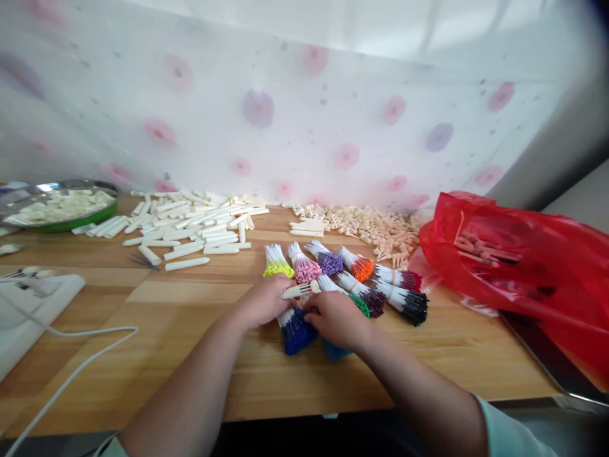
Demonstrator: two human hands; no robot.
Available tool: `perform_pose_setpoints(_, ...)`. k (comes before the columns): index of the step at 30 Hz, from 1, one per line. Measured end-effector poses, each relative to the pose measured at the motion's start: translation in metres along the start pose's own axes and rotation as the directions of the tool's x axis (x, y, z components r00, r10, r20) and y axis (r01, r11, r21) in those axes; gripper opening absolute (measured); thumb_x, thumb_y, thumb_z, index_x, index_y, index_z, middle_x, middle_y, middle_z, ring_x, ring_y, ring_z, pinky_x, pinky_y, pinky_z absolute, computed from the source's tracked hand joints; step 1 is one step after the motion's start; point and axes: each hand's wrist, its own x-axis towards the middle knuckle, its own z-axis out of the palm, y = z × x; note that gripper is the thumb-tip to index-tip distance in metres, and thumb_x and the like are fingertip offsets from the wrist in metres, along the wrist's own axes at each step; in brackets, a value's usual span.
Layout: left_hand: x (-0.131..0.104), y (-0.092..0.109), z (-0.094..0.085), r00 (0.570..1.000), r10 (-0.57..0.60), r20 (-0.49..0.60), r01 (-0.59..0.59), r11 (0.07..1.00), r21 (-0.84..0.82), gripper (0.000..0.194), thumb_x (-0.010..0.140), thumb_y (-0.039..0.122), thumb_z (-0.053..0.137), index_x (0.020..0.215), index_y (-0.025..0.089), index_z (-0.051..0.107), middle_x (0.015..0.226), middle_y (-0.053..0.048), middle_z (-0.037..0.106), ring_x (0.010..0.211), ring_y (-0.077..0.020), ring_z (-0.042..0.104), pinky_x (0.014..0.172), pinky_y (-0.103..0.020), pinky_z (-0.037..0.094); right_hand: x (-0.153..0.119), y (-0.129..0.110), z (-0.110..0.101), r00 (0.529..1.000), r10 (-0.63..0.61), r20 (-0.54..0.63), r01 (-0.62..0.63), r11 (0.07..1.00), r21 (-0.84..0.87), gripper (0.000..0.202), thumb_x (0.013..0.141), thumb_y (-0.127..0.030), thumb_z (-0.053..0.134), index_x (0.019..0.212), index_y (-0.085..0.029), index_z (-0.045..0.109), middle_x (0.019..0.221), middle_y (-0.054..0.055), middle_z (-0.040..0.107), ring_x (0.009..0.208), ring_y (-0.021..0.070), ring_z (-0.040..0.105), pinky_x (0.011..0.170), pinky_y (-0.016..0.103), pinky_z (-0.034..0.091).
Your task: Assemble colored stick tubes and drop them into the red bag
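My left hand (266,299) is closed around a white multicolour pen body (299,291), with small dark and red marks near its right end. Just to the right, my right hand (337,317) has its fingers pinched together below the pen body; whatever they hold is hidden. Under and between my hands lies a blue-tipped bundle of pen refills (297,333), with a teal bundle (337,350) partly beneath my right hand. Around them fan several more bundles: yellow (276,261), pink (305,265), purple (327,259), orange (359,263), green (359,304) and black (409,304).
White pen barrels (204,228) lie heaped at the back left, beside a green-sided metal dish (102,212) of pale parts. Small cream parts (375,228) are piled at the back. A red plastic bag (523,273) stands right; a white cable (95,333) runs along the left.
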Motion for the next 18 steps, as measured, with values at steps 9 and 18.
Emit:
perform_pose_setpoints(9, 0.003, -0.009, 0.001, 0.999, -0.012, 0.037, 0.012, 1.0, -0.012, 0.011, 0.067, 0.025, 0.061, 0.075, 0.019, 0.066, 0.076, -0.001, 0.065, 0.072, -0.0189, 0.06, 0.058, -0.024, 0.039, 0.007, -0.015, -0.004, 0.997, 0.081, 0.01, -0.08, 0.993, -0.09, 0.026, 0.082, -0.026, 0.047, 0.084, -0.02, 0.071, 0.088, 0.008, 0.073, 0.081, 0.0228, 0.067, 0.068, 0.029, 0.044)
perform_pose_setpoints(18, 0.001, -0.009, 0.001, 0.997, -0.068, 0.032, 0.069, 0.997, -0.04, 0.012, 0.067, 0.023, 0.06, 0.077, 0.019, 0.065, 0.073, -0.001, 0.068, 0.068, -0.0189, 0.062, 0.056, -0.024, 0.042, 0.004, -0.022, 0.002, 0.994, 0.101, -0.045, -0.107, 0.977, -0.184, 0.031, 0.087, -0.022, 0.039, 0.09, -0.016, 0.069, 0.095, 0.012, 0.071, 0.089, 0.0241, 0.066, 0.074, 0.032, 0.047)
